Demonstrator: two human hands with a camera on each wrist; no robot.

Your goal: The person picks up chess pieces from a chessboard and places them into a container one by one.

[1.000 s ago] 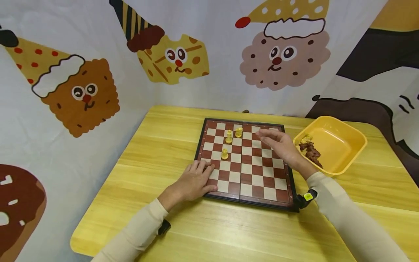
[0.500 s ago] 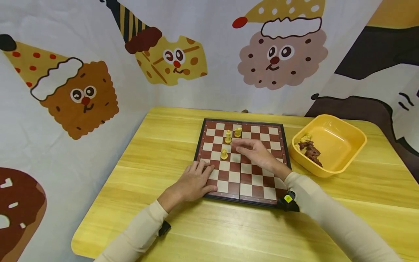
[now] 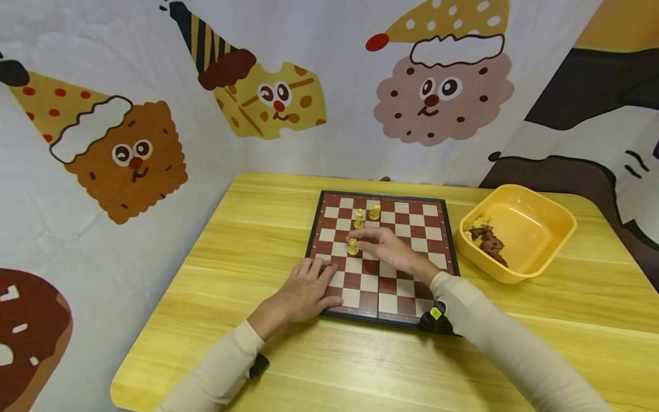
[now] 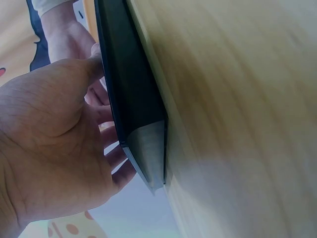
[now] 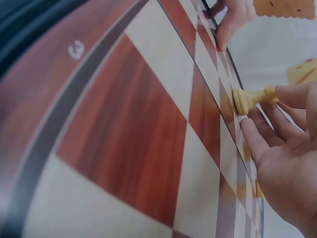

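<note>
We find the right hand [image 3: 383, 247] over the chessboard [image 3: 381, 257], thumb and forefinger closing on the yellow pawn [image 3: 352, 246] at the board's left-centre; the wrist view shows fingertips [image 5: 285, 94] touching the piece's head, the other fingers loosely curled below it, so the grip is nearly closed on the pawn, contact made but in our judgement not yet a firm pinch. Left hand [image 3: 304, 289] lies flat w/ straight fingers on the board's near-left corner, holding nothing, steadying it; the left wrist view confirms the palm against the board's dark edge [image 4: 131, 99]. Recommendation: pinch high on the head, lift straight up off the square, keep the flat hand pressing so the board doesn't shift, esp. if the pieces cling to it, which we cannot confirm. Pawn appearance: small, pale yellow plastic, round head on a flared base [image 5: 242, 101], upright, standing at the meeting of a red and a cream square; which one it sits on we cannot tell. Two more yellow pieces [image 3: 366, 214] stand further back on the board, apart from the pawn. Right of the board, a yellow bowl [image 3: 546, 220] on the worktop [image 3: 247, 229] holds brown pieces [image 3: 489, 239] and approx. one yellow one.
</note>
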